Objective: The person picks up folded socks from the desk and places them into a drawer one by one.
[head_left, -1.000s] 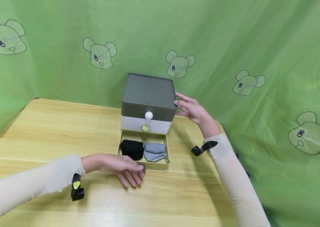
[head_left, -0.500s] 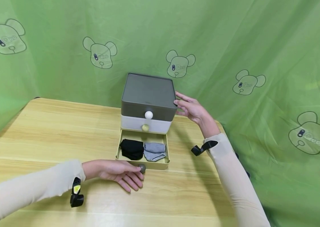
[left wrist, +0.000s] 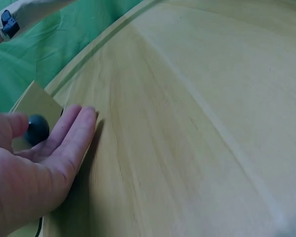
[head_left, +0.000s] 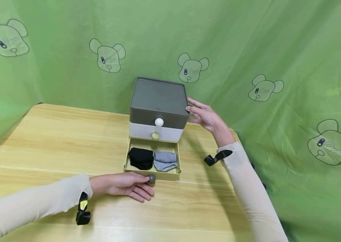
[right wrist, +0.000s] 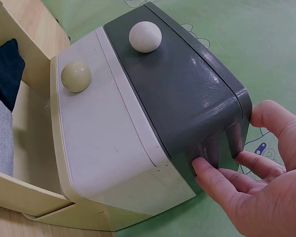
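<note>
A small drawer cabinet has a dark grey top unit over a white drawer. Below, a cream drawer is pulled out, holding a folded black cloth item and a folded grey one. My left hand is at the drawer's round grey knob: the thumb tip touches its side while the fingers stretch out loosely below, as the left wrist view shows. My right hand rests on the cabinet's right side, thumb at the top edge and spread fingertips against the side wall.
A white knob and a cream knob stick out of the upper drawer fronts. The cabinet stands near the back of a light wooden table. Green curtain with bear-like outlines hangs behind and to the right.
My left hand has turned so its palm shows more and has shifted slightly, its thumb staying by the grey knob. The right hand and the drawers look the same.
</note>
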Available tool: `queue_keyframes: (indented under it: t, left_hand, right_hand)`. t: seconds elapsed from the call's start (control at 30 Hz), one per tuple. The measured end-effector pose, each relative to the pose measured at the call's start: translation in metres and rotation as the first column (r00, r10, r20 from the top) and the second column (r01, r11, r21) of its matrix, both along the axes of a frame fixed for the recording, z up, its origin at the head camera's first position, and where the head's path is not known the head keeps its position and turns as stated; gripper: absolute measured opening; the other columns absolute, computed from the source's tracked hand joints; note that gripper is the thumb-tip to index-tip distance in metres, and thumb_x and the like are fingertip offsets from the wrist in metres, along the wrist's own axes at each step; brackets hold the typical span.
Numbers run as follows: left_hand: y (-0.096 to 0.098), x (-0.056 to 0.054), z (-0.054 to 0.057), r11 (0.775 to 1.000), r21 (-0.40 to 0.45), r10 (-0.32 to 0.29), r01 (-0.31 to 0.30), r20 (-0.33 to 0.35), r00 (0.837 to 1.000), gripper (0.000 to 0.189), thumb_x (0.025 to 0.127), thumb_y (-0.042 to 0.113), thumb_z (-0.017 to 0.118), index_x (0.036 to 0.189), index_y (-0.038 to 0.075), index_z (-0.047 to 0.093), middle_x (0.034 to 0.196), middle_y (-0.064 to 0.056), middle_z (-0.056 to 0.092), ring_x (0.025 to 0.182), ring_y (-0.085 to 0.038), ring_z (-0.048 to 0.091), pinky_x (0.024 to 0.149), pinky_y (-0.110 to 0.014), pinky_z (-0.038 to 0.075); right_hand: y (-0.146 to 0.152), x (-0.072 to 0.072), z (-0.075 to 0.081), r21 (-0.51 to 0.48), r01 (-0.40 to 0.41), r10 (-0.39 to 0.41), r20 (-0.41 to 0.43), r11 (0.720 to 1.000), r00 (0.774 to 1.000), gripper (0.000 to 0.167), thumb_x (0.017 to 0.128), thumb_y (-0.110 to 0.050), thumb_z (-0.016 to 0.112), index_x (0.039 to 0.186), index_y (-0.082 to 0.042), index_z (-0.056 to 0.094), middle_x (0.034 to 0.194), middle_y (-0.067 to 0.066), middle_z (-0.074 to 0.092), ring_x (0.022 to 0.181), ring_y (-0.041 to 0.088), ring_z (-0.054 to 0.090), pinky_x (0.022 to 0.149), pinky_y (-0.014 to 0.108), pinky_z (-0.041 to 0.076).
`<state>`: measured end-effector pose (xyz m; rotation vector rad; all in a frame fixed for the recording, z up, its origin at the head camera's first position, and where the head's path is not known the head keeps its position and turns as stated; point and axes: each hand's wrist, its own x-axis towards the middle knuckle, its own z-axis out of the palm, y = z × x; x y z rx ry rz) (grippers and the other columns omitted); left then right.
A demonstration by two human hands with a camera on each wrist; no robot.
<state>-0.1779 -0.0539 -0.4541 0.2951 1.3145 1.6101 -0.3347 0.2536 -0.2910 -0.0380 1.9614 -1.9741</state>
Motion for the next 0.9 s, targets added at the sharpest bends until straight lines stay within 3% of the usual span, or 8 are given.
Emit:
queue_keyframes:
  t: [0.27,0.9]
  left_hand:
    - [0.008,-0.004,0.007,0.991,-0.056,0.115,-0.118,-0.050,0.992,0.041,0.110,0.021,0.042,0.134,-0.011,0.052,0.105,-0.009,0.076,0.096,-0.019,0.075,0.091,-0.035,0.062]
    - [0.015,-0.018,0.011,0.981,-0.100,0.160,-0.165,-0.055,0.986,0.041,0.110,0.021,0.043,0.133,-0.011,0.054,0.103,-0.007,0.078,0.092,-0.016,0.075,0.090,-0.033,0.063]
  right_hand:
    - [0.000,0.001,0.001,-0.011,0.005,-0.005,0.000,1.000,1.000,0.069,0.100,-0.006,0.062,0.160,-0.022,0.032,0.165,0.013,0.031,0.150,0.032,0.037,0.115,0.044,0.046]
    - [-0.001,-0.002,-0.002,0.012,0.007,-0.007,-0.011,1.000,1.000,0.065,0.102,-0.005,0.058,0.160,-0.021,0.033,0.165,0.015,0.031,0.150,0.032,0.037,0.119,0.049,0.041]
